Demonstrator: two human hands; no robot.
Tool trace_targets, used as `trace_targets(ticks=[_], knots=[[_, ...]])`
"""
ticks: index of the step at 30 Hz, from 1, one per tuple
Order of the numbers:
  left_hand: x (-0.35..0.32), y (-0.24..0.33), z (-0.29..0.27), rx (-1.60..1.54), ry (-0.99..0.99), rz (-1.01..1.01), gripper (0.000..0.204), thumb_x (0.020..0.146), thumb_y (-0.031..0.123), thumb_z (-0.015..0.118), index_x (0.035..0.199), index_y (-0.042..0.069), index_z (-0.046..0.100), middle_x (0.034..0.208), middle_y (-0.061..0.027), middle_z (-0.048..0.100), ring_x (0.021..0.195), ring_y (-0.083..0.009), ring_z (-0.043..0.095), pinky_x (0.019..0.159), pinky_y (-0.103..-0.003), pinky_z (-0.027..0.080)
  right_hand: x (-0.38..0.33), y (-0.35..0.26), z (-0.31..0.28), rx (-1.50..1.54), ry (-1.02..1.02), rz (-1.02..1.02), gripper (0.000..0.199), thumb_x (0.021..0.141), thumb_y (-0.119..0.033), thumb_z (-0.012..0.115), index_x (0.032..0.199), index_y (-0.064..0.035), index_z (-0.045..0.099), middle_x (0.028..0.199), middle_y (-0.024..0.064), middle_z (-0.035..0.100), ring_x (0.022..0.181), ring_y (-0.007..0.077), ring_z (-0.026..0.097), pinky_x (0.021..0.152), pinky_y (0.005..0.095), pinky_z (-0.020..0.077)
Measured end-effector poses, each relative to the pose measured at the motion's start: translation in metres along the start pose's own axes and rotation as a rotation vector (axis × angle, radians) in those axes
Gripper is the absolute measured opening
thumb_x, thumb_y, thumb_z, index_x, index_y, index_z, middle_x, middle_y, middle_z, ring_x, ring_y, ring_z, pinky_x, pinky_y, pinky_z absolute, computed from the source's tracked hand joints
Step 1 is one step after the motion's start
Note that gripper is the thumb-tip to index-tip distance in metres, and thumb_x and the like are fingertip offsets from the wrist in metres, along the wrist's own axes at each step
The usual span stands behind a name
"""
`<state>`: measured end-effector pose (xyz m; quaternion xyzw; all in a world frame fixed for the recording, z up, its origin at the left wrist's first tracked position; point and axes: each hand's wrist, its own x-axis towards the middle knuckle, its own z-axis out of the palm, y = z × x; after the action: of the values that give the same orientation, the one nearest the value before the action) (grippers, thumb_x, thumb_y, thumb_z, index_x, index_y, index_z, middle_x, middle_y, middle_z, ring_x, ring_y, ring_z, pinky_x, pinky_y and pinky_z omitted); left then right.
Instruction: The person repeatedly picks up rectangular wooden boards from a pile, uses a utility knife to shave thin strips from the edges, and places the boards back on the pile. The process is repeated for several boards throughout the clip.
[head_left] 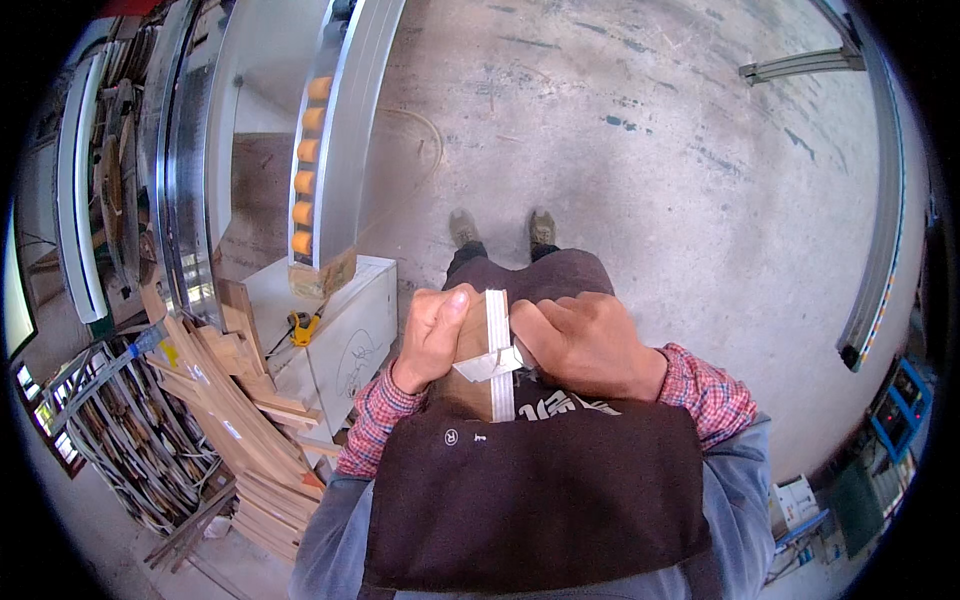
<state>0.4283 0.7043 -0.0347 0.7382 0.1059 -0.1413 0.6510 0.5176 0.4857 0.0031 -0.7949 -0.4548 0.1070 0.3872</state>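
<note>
My left hand is closed round the upper left side of a short wood-coloured piece with a white, lined edge strip. Its thumb presses along the piece. A white band, like tape or paper, crosses the piece at a slant, with a loose-looking end near my right hand. My right hand is curled shut just right of the white edge. What its fingers pinch is hidden behind the knuckles. The piece stands in front of my dark apron.
At left, a metal rail with orange rollers ends above a white box, where a yellow tape measure lies. Stacked wooden strips lean beside it, near a rack of thin strips. Another rail curves along the right.
</note>
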Motion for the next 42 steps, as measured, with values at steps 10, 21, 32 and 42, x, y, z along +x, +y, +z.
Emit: trace_targets(ticks=[10,21,32,42], knots=[[0.002,-0.005,0.001,-0.016,-0.027,0.045,0.047,0.107,0.030,0.043,0.070,0.001,0.047,0.060,-0.0099,0.037,0.051,-0.0176,0.041,0.052,-0.037,0.035,0.004,0.020,0.012,-0.020,-0.036,0.099,0.015,0.083,-0.015,0.064,0.084,-0.0062,0.051,0.064,0.0089,0.061,0.053,0.0282,0.065,0.048,0.0405,0.0493],[-0.027,-0.004,-0.003,-0.021,-0.049,0.053,0.043,0.106,0.025,0.046,0.071,0.001,0.047,0.061,-0.0088,0.043,0.053,-0.0164,0.045,0.053,-0.036,0.038,-0.034,0.128,0.045,-0.238,-0.084,0.454,0.014,0.086,-0.009,0.063,0.099,-0.0059,0.057,0.066,0.0189,0.062,0.058,0.0385,0.063,0.053,0.0476,0.0504],[-0.002,-0.007,-0.007,-0.045,0.040,-0.010,0.046,0.107,0.025,0.044,0.068,0.001,0.041,0.060,-0.0086,0.034,0.051,-0.0160,0.037,0.051,-0.036,0.032,0.004,0.010,0.003,0.014,-0.103,0.036,0.015,0.082,-0.012,0.066,0.086,-0.0078,0.051,0.065,0.0056,0.055,0.057,0.0245,0.064,0.049,0.0387,0.0489],[0.016,0.008,-0.006,-0.063,-0.015,0.116,0.046,0.106,0.027,0.046,0.068,0.000,0.048,0.060,-0.0112,0.040,0.051,-0.0174,0.046,0.052,-0.036,0.036,0.009,0.052,0.005,0.016,-0.115,0.198,0.014,0.085,-0.013,0.063,0.091,-0.0053,0.052,0.067,0.0140,0.063,0.060,0.0356,0.065,0.053,0.0444,0.0505]])
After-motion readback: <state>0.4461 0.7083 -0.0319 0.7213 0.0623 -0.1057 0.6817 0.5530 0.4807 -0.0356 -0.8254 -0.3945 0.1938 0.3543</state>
